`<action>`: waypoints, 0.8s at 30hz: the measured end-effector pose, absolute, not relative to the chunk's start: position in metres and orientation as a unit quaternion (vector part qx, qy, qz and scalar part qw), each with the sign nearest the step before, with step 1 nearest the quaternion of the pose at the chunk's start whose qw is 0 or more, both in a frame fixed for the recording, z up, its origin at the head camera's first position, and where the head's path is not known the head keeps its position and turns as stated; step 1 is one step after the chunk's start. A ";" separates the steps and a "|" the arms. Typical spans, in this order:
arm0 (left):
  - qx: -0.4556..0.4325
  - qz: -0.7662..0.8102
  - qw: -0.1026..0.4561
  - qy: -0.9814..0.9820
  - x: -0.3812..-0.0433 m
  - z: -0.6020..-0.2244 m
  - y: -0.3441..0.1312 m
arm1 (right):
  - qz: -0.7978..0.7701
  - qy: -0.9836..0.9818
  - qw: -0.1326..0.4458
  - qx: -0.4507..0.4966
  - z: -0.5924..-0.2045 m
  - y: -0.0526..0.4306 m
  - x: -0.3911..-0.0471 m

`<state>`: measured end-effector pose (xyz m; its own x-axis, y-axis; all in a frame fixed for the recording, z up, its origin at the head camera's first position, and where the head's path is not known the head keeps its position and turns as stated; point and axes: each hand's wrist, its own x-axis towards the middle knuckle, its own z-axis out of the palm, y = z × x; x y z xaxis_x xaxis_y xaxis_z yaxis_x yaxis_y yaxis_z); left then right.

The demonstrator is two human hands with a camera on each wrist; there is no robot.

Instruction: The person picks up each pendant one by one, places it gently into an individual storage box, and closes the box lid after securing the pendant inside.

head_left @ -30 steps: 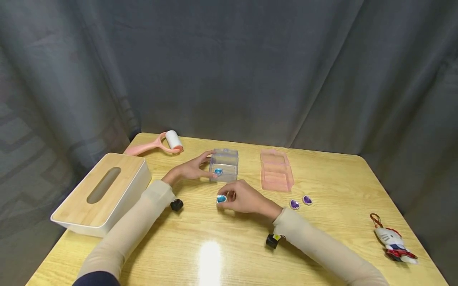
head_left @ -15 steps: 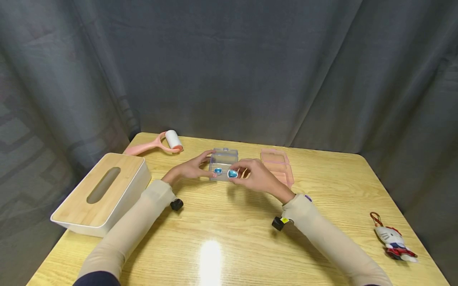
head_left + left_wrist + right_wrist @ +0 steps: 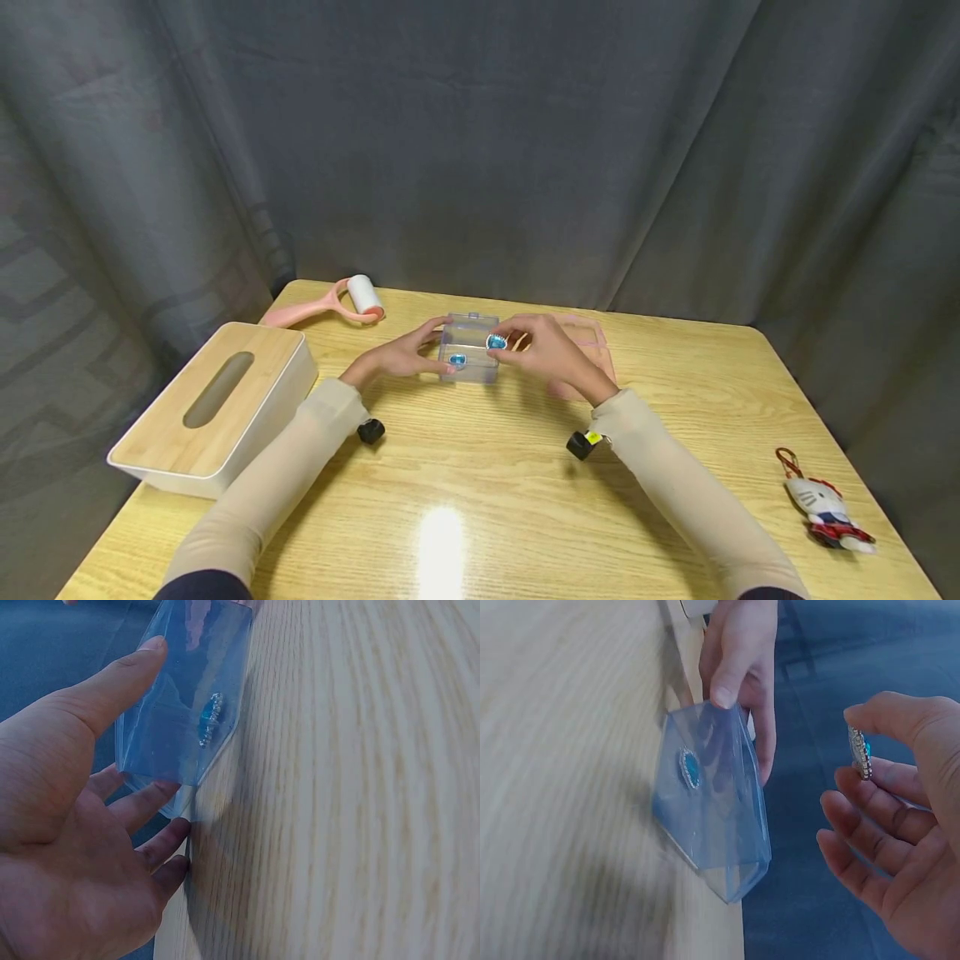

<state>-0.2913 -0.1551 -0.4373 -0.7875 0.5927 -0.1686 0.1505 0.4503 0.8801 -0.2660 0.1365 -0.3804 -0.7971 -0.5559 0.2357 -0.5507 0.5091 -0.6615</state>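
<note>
A clear plastic box (image 3: 468,367) stands with its lid tipped back on the wooden table. My left hand (image 3: 405,352) holds the box by its left end, thumb at the near side and fingers toward the back. One blue jewel with a beaded silver border (image 3: 691,768) lies inside. Between thumb and fingertips, my right hand (image 3: 551,350) pinches a second blue jewel (image 3: 497,342) of that kind, over the right end of the box. In the right wrist view this jewel (image 3: 860,754) is edge-on, apart from the box wall.
A pink plastic box (image 3: 604,358) lies behind the right hand, partly covered. At left are a tissue box with a wooden top (image 3: 168,400) and a pink-handled lint roller (image 3: 322,304). A plush cat keychain (image 3: 825,508) lies far right. A dark curtain (image 3: 480,167) hangs behind.
My right hand has carried the blue jewel up and rightward from in front of the clear box to over its right end. The purple jewels are now hidden by the right arm. The left hand stayed put.
</note>
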 end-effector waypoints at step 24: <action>0.230 0.487 0.237 0.808 -0.291 -0.438 -0.150 | -0.351 0.890 0.057 -0.285 -0.394 0.129 -0.300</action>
<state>-0.2911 -0.1501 -0.4384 -0.7818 0.6031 -0.1583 0.1418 0.4191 0.8968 -0.3004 0.1289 -0.3942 -0.8311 -0.5475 0.0979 -0.4668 0.5909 -0.6580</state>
